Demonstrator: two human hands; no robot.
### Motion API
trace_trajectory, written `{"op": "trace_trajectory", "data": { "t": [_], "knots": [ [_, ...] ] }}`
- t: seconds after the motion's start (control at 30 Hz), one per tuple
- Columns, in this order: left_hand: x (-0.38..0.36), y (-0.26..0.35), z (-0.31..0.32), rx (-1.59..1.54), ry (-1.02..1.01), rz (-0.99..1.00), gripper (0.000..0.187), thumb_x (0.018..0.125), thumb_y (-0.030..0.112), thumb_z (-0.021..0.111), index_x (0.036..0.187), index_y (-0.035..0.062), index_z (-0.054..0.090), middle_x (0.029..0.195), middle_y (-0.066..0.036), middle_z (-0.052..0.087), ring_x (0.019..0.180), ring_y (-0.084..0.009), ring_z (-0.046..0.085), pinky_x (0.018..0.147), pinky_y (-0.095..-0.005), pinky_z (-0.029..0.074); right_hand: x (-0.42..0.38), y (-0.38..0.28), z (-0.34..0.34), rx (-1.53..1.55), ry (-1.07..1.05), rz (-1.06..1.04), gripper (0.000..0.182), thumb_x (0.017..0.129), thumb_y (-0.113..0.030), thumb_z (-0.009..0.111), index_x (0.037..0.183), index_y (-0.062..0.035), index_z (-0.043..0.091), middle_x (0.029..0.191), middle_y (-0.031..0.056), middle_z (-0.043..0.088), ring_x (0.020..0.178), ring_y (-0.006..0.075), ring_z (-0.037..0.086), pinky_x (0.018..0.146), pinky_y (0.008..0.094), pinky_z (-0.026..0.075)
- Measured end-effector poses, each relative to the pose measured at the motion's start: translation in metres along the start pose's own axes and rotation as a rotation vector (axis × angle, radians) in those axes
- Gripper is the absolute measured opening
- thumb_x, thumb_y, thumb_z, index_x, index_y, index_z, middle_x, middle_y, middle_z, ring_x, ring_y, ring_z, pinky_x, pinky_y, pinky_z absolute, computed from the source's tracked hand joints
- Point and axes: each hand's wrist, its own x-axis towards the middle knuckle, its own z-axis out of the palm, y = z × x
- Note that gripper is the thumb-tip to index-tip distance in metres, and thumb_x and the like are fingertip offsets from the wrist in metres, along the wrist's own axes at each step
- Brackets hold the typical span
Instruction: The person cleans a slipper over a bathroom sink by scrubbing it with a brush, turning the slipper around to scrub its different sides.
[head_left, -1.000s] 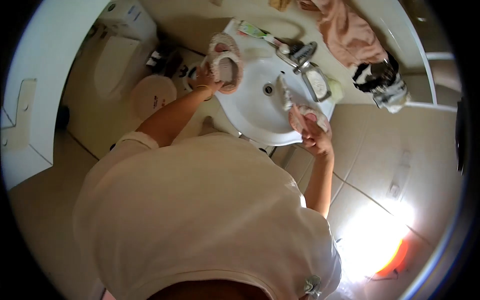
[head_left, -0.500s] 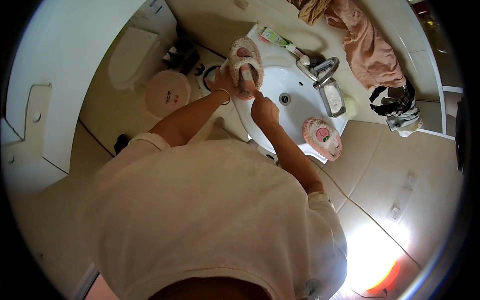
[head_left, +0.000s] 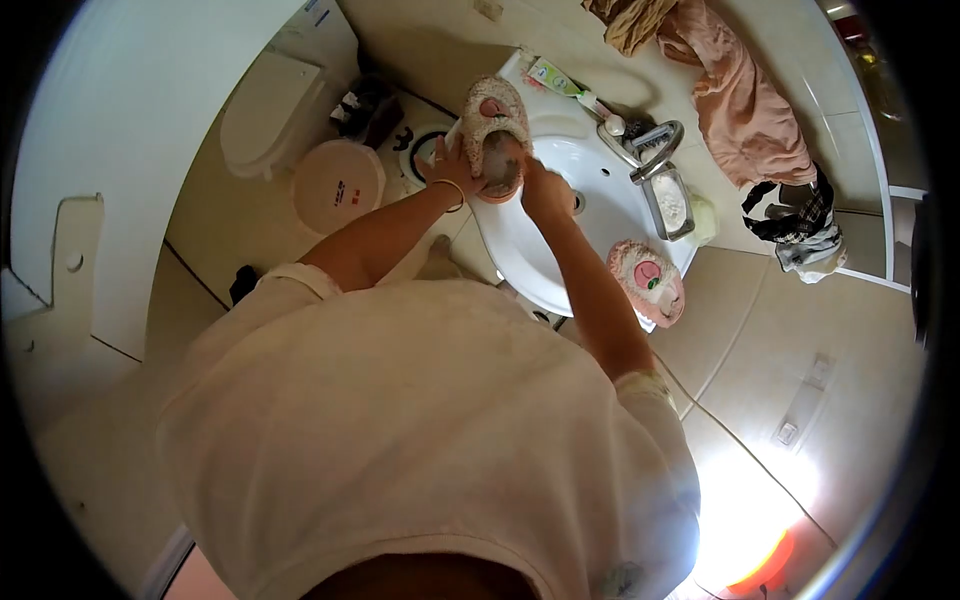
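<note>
A fluffy pink slipper (head_left: 494, 112) rests at the left rim of the white washbasin (head_left: 530, 265), its toe pointing away from me. My left hand (head_left: 452, 168) grips its left side, fingers partly spread. The greyish insole shows in its opening. My right hand (head_left: 545, 190) is closed at the right side of the slipper's opening, over the basin. Its fingertips are mostly hidden, and I cannot make out what they hold. The second pink slipper (head_left: 646, 282) lies on the basin's right front edge.
A metal faucet (head_left: 657, 150) and a tray of white powder (head_left: 670, 203) stand behind the basin, near a green-and-white tube (head_left: 553, 77). Clothes (head_left: 750, 110) hang at the right. A pink tub (head_left: 338, 187) and a toilet (head_left: 265, 115) are at the left.
My right hand has moved up and right, from the slipper's heel to its right side. The pinkish flat piece seen inside the slipper is out of sight, exposing the insole.
</note>
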Motion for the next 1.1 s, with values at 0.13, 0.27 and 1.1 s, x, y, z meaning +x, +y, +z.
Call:
{"op": "trace_trajectory", "data": {
  "t": [0.13, 0.27, 1.1],
  "knots": [
    [0.002, -0.004, 0.001, 0.048, -0.010, -0.008, 0.084, 0.080, 0.064, 0.042, 0.145, 0.0231, 0.011, 0.152, 0.003, 0.000, 0.139, -0.0268, -0.002, 0.099, -0.0691, 0.013, 0.017, -0.028, 0.019, 0.056, 0.073, -0.049, 0.036, 0.084, -0.015, 0.051, 0.120, -0.0195, 0.049, 0.082, 0.0179, 0.064, 0.077, 0.0345, 0.064, 0.065, 0.0453, 0.050],
    [-0.002, 0.000, -0.005, 0.099, -0.021, -0.008, 0.084, 0.080, 0.067, 0.038, 0.146, 0.0237, 0.008, 0.152, 0.005, -0.002, 0.139, -0.0260, -0.001, 0.099, -0.0687, 0.014, -0.046, -0.009, -0.010, -0.048, -0.123, -0.062, 0.042, 0.085, -0.015, 0.050, 0.125, -0.0226, 0.045, 0.082, 0.0168, 0.064, 0.078, 0.0334, 0.064, 0.065, 0.0442, 0.051],
    [-0.006, -0.001, -0.016, 0.058, -0.044, 0.013, 0.081, 0.082, 0.065, 0.037, 0.146, 0.0246, 0.006, 0.152, 0.002, -0.001, 0.139, -0.0294, -0.001, 0.100, -0.0676, 0.013, -0.039, 0.000, 0.009, -0.072, -0.127, 0.053, 0.052, 0.086, -0.016, 0.050, 0.134, -0.0236, 0.031, 0.086, 0.0193, 0.064, 0.079, 0.0343, 0.064, 0.067, 0.0465, 0.050]
  ]
}}
